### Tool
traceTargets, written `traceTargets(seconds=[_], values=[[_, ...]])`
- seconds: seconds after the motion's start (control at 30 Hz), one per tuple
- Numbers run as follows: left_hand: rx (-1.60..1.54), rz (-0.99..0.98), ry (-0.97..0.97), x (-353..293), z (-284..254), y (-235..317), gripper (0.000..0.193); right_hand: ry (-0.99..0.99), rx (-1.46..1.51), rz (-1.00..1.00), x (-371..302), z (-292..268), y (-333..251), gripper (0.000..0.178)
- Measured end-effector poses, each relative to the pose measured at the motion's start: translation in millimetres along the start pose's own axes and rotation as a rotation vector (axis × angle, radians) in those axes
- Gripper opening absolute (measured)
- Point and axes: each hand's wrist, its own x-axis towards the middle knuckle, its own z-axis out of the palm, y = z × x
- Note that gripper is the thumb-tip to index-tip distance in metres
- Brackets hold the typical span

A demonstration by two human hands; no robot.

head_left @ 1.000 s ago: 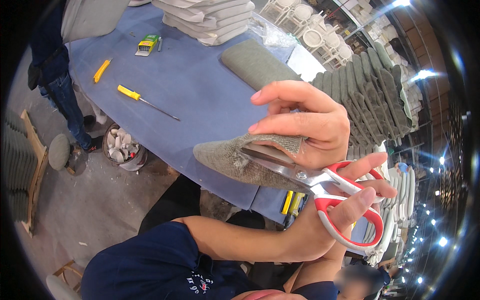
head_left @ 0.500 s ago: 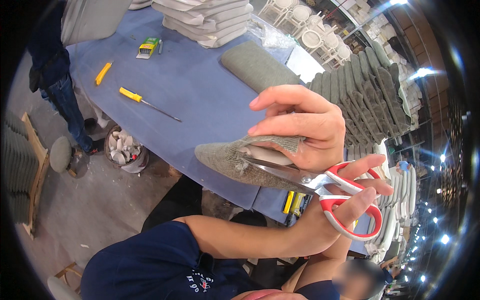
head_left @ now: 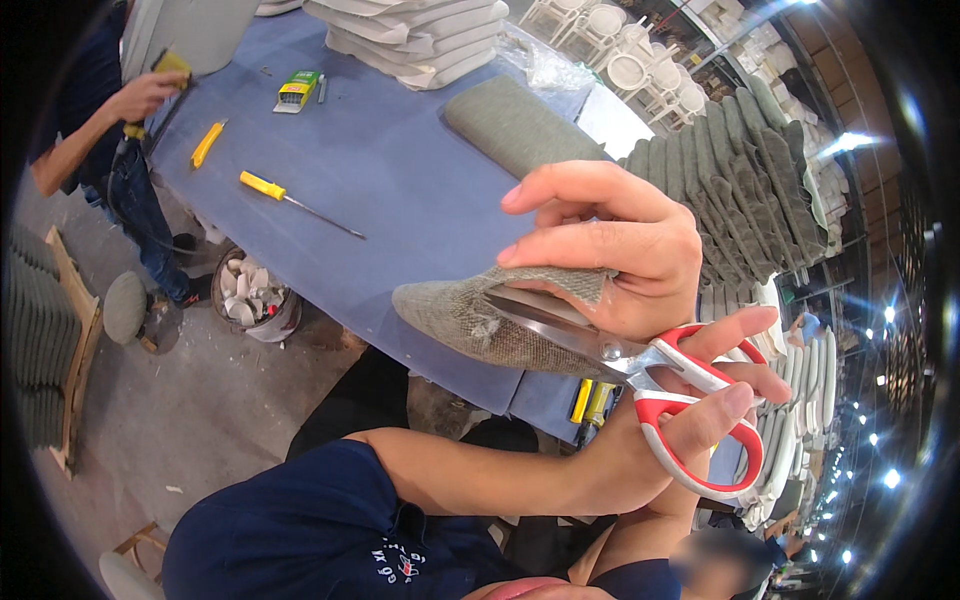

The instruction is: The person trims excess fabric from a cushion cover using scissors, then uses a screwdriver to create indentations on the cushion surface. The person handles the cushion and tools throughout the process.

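My left hand [head_left: 668,445] has its thumb and fingers through the red-and-white handles of a pair of scissors [head_left: 655,362]. The metal blades point to the left and lie against a frayed fold of grey-green woven fabric. This fabric covers a cushion pad [head_left: 450,320], seen nearly edge-on above the table's near edge. Behind the scissors, my right hand [head_left: 640,250] pinches the fabric's raised edge, two fingers bent over the top. Its thumb is mostly hidden by the fold and the blades.
On the blue table [head_left: 400,180] lie a yellow-handled screwdriver [head_left: 265,186], a yellow cutter [head_left: 207,145] and a green box [head_left: 297,92]. Green pads [head_left: 720,180] are stacked at right, pale ones [head_left: 410,40] behind. At far left a co-worker's hand [head_left: 145,97] holds a yellow-black tool.
The blades have shifted slightly upward against the fabric fold and now cover the spot where the thumb showed. At far left, the co-worker's arm has come into view with the yellow-black tool.
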Motion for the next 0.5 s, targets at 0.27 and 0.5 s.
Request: traceTargets(seconds=[0.27, 0.5], values=[[-0.053, 0.026, -0.011, 3, 1, -4, 0.070, -0.038, -0.023, -0.070, 3, -6, 11, 0.041], [-0.078, 0.043, 0.007, 3, -4, -3, 0.072, -0.064, -0.027, -0.098, 4, -3, 14, 0.034]])
